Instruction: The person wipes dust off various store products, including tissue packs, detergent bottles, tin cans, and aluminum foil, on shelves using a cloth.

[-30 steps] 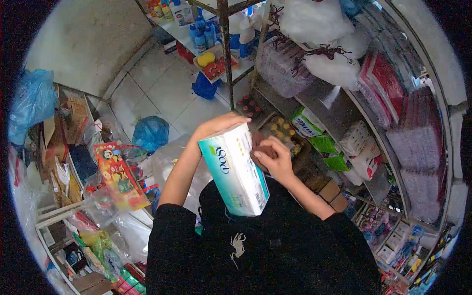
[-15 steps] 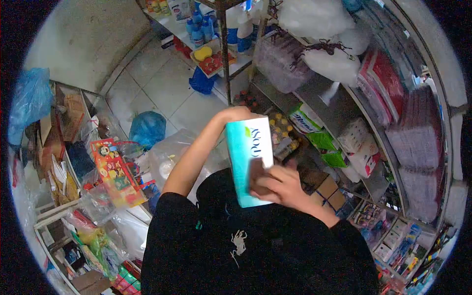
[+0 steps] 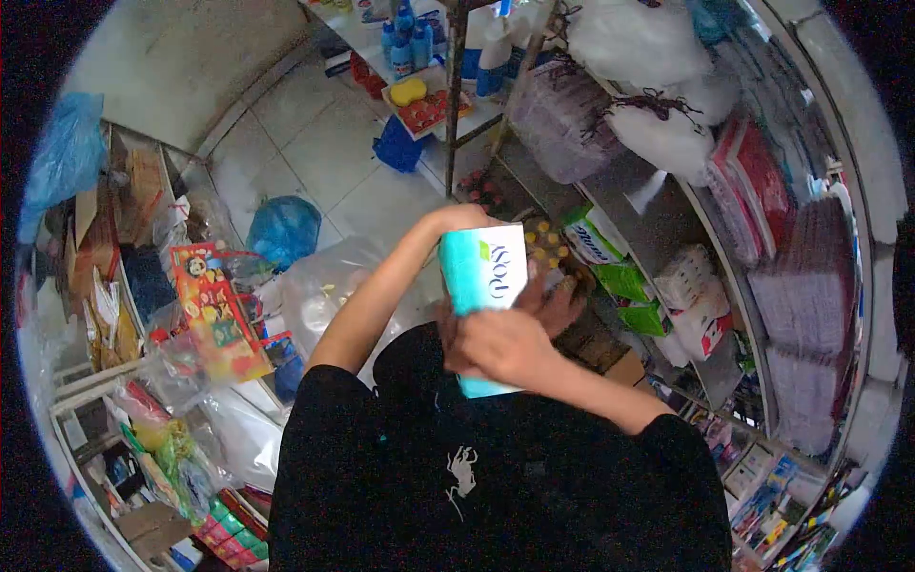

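Observation:
A teal and white tissue pack [image 3: 477,262], printed "Posy", stands tilted in front of my chest. My left hand [image 3: 460,219] holds it from behind around its far end; most of the palm is hidden by the pack, and blurred fingers show past its right side. Across the lower part of the pack's face lies my right hand [image 3: 505,348], its fingers curled and smeared by motion. A dark brown, cloth-like thing [image 3: 448,334] shows blurred at these fingers, against the pack.
Shelves [image 3: 658,229] with wrapped stacks and green packs curve along the right. Ahead stands a rack with blue bottles [image 3: 412,43] and a yellow sponge [image 3: 409,91]. A blue bag [image 3: 286,229] sits on the tiled floor [image 3: 319,157]. Red printed packaging [image 3: 214,310] lies at left.
My right hand has slid leftward and slightly up across the pack, with the brown thing moving to the pack's left edge. The pack stays nearly in place; the view has shifted slightly.

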Tool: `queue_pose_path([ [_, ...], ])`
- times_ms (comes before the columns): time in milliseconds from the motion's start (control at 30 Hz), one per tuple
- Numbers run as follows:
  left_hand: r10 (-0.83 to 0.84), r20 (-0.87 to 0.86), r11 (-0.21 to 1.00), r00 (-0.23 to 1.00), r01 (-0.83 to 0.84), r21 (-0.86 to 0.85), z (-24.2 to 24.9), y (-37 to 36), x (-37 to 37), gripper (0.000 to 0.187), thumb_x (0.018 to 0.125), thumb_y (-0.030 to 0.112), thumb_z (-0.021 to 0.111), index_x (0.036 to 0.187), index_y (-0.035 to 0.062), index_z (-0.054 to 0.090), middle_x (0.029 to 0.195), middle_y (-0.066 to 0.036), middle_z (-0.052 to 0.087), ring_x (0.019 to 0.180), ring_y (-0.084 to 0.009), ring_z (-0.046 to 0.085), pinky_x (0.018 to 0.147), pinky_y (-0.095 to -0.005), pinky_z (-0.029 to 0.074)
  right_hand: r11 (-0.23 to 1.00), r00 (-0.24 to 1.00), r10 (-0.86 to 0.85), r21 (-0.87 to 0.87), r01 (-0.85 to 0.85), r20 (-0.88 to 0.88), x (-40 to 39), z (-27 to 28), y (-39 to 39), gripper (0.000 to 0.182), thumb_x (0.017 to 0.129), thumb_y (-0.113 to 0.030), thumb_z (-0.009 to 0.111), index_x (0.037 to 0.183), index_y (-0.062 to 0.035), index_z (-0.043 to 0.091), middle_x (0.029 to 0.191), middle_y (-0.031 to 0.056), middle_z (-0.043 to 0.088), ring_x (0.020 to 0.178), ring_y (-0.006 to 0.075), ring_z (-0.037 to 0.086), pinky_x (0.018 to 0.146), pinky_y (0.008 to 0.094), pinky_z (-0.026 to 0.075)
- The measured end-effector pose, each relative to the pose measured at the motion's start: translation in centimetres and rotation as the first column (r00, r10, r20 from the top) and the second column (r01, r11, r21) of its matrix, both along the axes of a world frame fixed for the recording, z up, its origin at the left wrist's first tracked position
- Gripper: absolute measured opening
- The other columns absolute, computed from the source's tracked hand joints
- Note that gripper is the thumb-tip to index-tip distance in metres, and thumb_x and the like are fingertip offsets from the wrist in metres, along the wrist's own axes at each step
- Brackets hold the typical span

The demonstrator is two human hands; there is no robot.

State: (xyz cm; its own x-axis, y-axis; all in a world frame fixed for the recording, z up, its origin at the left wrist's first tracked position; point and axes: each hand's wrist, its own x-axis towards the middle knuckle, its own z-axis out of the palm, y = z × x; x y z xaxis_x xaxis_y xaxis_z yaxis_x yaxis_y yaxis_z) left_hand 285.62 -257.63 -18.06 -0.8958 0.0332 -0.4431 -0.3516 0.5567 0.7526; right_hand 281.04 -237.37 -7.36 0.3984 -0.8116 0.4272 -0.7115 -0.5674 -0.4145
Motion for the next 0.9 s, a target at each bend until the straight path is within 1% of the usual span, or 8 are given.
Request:
queue_pose_path([
  [67, 0.0, -0.003, 1.0, 1.0, 0.0, -0.004, -0.9, -0.5, 0.2, 0.04, 0.081, 0.04, 0.042, 0.117, 0.0233, 0.046, 0.095, -0.015, 0.058, 0.083, -0.0302, 0.057, 0.074, -0.0346, 0.044, 0.982, 0.982, 0.178, 0.053, -0.181, 0.059, 0.6, 0.3, 1.7, 0.025, 0.058, -0.026, 0.061, 0.07, -0.0078, 0.048, 0.072, 0.004, 0.044, 0.07, 0.0185, 0.048, 0.056, 0.028, 0.042],
  [133, 0.004, -0.015, 0.999, 1.0, -0.005, -0.046, -0.7, -0.6, 0.5, 0.041, 0.08, 0.043, 0.043, 0.113, 0.0189, 0.05, 0.095, -0.016, 0.058, 0.083, -0.0299, 0.057, 0.074, -0.035, 0.044, 0.967, 0.973, 0.228, 0.104, -0.231, 0.034, 0.7, 0.3, 2.4, 0.028, 0.056, -0.025, 0.063, 0.074, -0.0081, 0.051, 0.083, 0.0056, 0.049, 0.07, 0.0184, 0.051, 0.058, 0.0296, 0.043],
  [233, 0.121, 0.038, 0.993, 0.992, -0.122, -0.001, -1.0, -0.2, 0.1, 0.042, 0.08, 0.045, 0.045, 0.102, 0.0109, 0.057, 0.093, -0.016, 0.059, 0.081, -0.0276, 0.057, 0.072, -0.0346, 0.043, 0.977, 0.981, 0.192, 0.089, -0.192, 0.006, 0.4, 0.6, 0.8, 0.027, 0.056, -0.024, 0.062, 0.074, -0.008, 0.051, 0.08, 0.0049, 0.049, 0.067, 0.018, 0.051, 0.056, 0.0297, 0.043],
  [367, 0.205, 0.136, 0.969, 0.969, -0.221, 0.113, -1.3, 0.5, -1.8, 0.043, 0.081, 0.043, 0.045, 0.086, 0.0035, 0.063, 0.088, -0.012, 0.061, 0.078, -0.0218, 0.056, 0.07, -0.0327, 0.043, 0.993, 0.996, -0.076, -0.095, 0.072, -0.035, -1.0, 0.2, -3.1, 0.026, 0.056, -0.023, 0.066, 0.073, -0.0084, 0.052, 0.076, 0.004, 0.05, 0.064, 0.0191, 0.052, 0.052, 0.0309, 0.043],
  [500, 0.203, 0.15, 0.969, 0.967, -0.221, 0.113, -1.7, 1.5, -2.4, 0.04, 0.081, 0.039, 0.045, 0.092, 0.0033, 0.059, 0.093, -0.011, 0.059, 0.08, -0.0203, 0.055, 0.073, -0.0312, 0.042, 0.919, 0.942, -0.321, -0.209, 0.334, 0.096, -2.8, 0.5, -7.0, 0.03, 0.052, -0.019, 0.072, 0.074, -0.0063, 0.054, 0.076, 0.0074, 0.052, 0.069, 0.0242, 0.054, 0.057, 0.0319, 0.044],
  [600, 0.184, 0.133, 0.973, 0.974, -0.199, 0.118, -2.1, 1.7, -2.4, 0.039, 0.082, 0.037, 0.045, 0.096, 0.0031, 0.057, 0.096, -0.011, 0.058, 0.082, -0.0191, 0.054, 0.075, -0.03, 0.042, 0.866, 0.875, -0.472, -0.129, 0.483, 0.109, -3.2, 0.0, -7.1, 0.031, 0.054, -0.019, 0.072, 0.074, -0.0046, 0.054, 0.077, 0.0088, 0.052, 0.07, 0.0254, 0.054, 0.059, 0.0318, 0.044],
  [833, 0.107, 0.092, 0.97, 0.99, -0.124, 0.208, -2.7, 1.4, -1.9, 0.037, 0.083, 0.031, 0.044, 0.106, 0.0026, 0.051, 0.104, -0.009, 0.055, 0.087, -0.0164, 0.052, 0.08, -0.0273, 0.04, 0.831, 0.835, -0.519, -0.121, 0.543, 0.183, -2.5, -1.1, -3.7, 0.029, 0.056, -0.02, 0.073, 0.072, -0.0046, 0.054, 0.076, 0.0092, 0.051, 0.068, 0.0254, 0.053, 0.058, 0.0323, 0.042],
  [900, 0.133, 0.094, 0.937, 0.987, -0.156, 0.313, -3.0, 1.3, -1.6, 0.037, 0.083, 0.029, 0.044, 0.109, 0.0024, 0.049, 0.106, -0.009, 0.054, 0.088, -0.0156, 0.051, 0.081, -0.0265, 0.04, 0.837, 0.826, -0.537, -0.013, 0.547, 0.172, -2.3, -1.7, -2.2, 0.028, 0.057, -0.02, 0.072, 0.072, -0.0048, 0.054, 0.075, 0.0093, 0.051, 0.068, 0.0252, 0.053, 0.058, 0.0321, 0.042],
])
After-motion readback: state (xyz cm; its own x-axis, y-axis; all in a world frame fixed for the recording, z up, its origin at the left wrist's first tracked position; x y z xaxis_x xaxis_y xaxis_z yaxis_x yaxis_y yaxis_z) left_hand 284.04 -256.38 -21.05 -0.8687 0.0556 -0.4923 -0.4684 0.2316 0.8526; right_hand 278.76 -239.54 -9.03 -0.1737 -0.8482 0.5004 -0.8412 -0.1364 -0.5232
